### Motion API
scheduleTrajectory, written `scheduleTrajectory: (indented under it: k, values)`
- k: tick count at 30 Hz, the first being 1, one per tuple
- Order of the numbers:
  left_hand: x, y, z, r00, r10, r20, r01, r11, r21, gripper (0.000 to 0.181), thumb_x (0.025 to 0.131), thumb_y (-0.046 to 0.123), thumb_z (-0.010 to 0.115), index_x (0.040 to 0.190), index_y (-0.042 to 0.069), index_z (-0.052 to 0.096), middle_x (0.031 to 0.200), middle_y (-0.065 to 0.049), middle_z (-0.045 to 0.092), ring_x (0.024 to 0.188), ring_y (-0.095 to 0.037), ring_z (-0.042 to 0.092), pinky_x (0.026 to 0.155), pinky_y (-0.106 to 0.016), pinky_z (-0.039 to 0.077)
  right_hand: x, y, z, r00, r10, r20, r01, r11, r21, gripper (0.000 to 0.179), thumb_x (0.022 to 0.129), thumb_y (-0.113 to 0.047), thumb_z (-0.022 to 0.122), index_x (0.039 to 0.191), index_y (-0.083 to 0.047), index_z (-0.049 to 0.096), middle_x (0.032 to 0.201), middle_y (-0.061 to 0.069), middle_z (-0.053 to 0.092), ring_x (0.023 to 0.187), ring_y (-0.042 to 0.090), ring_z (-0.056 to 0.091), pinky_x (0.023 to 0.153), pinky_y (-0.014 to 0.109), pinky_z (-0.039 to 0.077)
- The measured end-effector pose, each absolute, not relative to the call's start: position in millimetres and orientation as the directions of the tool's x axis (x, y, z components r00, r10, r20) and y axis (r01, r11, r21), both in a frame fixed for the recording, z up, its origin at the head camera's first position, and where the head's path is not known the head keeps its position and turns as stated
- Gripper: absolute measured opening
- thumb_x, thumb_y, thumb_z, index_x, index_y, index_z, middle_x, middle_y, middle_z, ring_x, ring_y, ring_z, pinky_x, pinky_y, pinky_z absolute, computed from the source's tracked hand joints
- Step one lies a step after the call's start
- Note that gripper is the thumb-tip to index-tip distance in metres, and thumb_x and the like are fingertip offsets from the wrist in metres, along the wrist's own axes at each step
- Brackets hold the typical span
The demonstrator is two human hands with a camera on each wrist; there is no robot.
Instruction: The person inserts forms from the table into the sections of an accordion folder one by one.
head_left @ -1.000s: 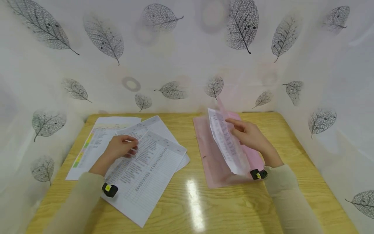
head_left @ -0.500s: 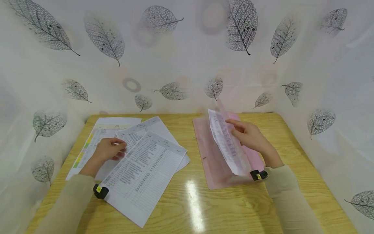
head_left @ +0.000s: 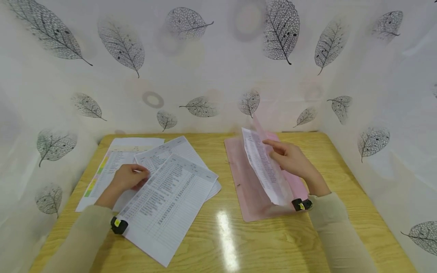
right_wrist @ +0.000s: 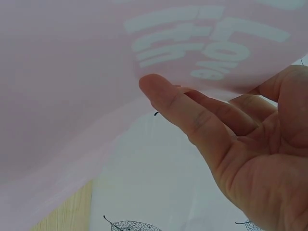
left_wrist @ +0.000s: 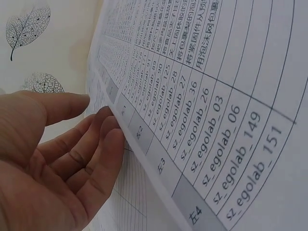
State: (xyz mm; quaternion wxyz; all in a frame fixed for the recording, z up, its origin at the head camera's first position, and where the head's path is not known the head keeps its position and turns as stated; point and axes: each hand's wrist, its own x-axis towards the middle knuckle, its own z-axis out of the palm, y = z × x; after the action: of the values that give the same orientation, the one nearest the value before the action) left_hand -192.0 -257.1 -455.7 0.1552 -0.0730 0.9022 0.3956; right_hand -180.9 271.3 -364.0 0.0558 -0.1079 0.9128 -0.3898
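Moved: since a second ago our left hand (head_left: 129, 178) has drawn back toward the left edge of the table (head_left: 208, 235), away from the print of the top sheet (head_left: 170, 204); our right hand (head_left: 290, 157) has stayed put.
Left grip: thumb spread away from loosely bent fingers, with the fingertips against the top sheet's left edge; we pinch nothing there.
Right grip: we pinch the raised cover (right_wrist: 86, 106) of the folder (head_left: 240, 182) between thumb and fingers.
Top sheet: white and flat, with rows of small codes, a grey column down its left side and a grey header; one corner points at the table's near edge.
Middle sheet (head_left: 186, 148): partly under the top sheet, with a grey header too.
Bottom sheet (head_left: 117, 151): near the table's far left corner, with yellow, green and pink cells along its left side.
Folder: see-through pink, right of the table's middle, reaching toward the far edge; white letters on the cover include "Love".
Inner sheet (head_left: 261, 167): printed, slightly buckled, standing tilted against the cover's inner side.
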Motion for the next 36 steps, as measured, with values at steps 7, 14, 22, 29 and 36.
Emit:
scheduleTrajectory:
  k: [7,14,22,29,36]
  values:
    - [-192.5,-256.3,-456.9,-0.942,0.011,-0.337,-0.236,0.691,0.683,0.041,0.100,0.026,0.070,0.125,-0.006,0.069,0.083,-0.004,0.075,0.066,-0.011,0.066,0.057,-0.027,0.058,-181.3,270.3,-364.5,-0.971,-0.240,-0.025,-0.147,0.670,-0.728,0.045,0.105,-0.014,0.056,0.149,-0.015,0.060,0.066,-0.005,0.040,0.059,0.012,0.053,0.058,0.026,0.057]
    - [-191.7,-255.2,-453.5,-0.933,0.048,-0.358,-0.217,0.717,0.663,0.049,0.097,0.036,0.076,0.124,-0.004,0.070,0.086,-0.006,0.071,0.067,-0.015,0.061,0.056,-0.027,0.052,-181.3,269.5,-364.2,-0.971,-0.239,-0.026,-0.146,0.675,-0.724,0.045,0.105,-0.014,0.055,0.150,-0.014,0.060,0.066,-0.004,0.042,0.059,0.012,0.054,0.058,0.026,0.057]
    - [-190.7,-254.6,-451.9,-0.931,0.119,-0.346,-0.154,0.729,0.667,0.041,0.100,0.033,0.072,0.120,-0.003,0.073,0.095,-0.010,0.075,0.073,-0.018,0.065,0.062,-0.030,0.057,-182.6,269.2,-364.3,-0.971,-0.238,-0.023,-0.150,0.683,-0.715,0.045,0.106,-0.015,0.055,0.150,-0.014,0.059,0.067,-0.003,0.044,0.059,0.013,0.055,0.057,0.026,0.056]
    - [-187.2,-255.1,-452.5,-0.938,0.122,-0.326,-0.145,0.715,0.683,0.038,0.102,0.029,0.069,0.119,-0.006,0.072,0.098,-0.013,0.075,0.077,-0.017,0.066,0.065,-0.029,0.059,-182.3,269.4,-363.2,-0.972,-0.233,-0.025,-0.148,0.692,-0.707,0.045,0.106,-0.016,0.055,0.150,-0.015,0.059,0.066,-0.004,0.042,0.058,0.013,0.054,0.056,0.026,0.054]
    - [-185.2,-250.8,-453.7,-0.900,0.100,-0.425,-0.300,0.566,0.768,0.041,0.109,0.028,0.059,0.130,-0.007,0.059,0.096,-0.008,0.075,0.076,-0.015,0.069,0.060,-0.027,0.060,-182.5,271.0,-363.3,-0.973,-0.232,-0.023,-0.149,0.695,-0.703,0.045,0.106,-0.016,0.055,0.150,-0.017,0.059,0.065,-0.005,0.041,0.058,0.013,0.053,0.055,0.026,0.053]
